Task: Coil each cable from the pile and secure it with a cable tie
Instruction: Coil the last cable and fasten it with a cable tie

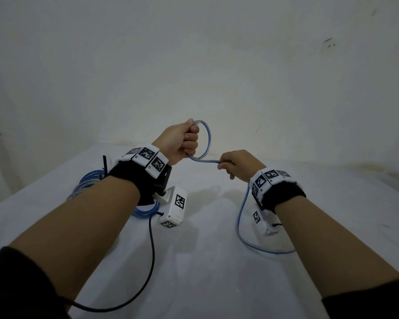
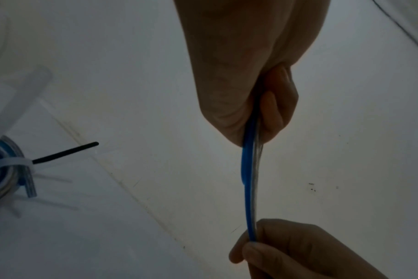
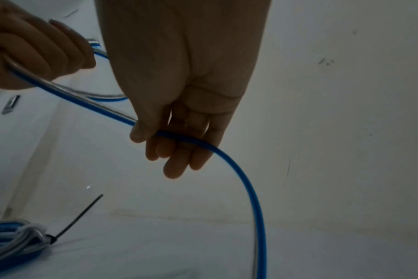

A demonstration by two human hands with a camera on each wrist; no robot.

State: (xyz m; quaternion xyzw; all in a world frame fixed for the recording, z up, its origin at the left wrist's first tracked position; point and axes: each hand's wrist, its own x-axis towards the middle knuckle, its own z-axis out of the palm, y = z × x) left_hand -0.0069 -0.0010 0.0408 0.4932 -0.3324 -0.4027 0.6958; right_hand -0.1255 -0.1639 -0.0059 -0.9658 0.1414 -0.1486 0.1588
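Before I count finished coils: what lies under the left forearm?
A tied coil of blue cable with a black cable tie rests on the table. The left forearm covers its middle, so the loop count is hidden.

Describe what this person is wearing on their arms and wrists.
Both forearms are bare, with dark sleeves pushed up. Each wrist has a black strap topped by white blocks with black square markers. A white camera box hangs under each wrist, trailing a black cord.
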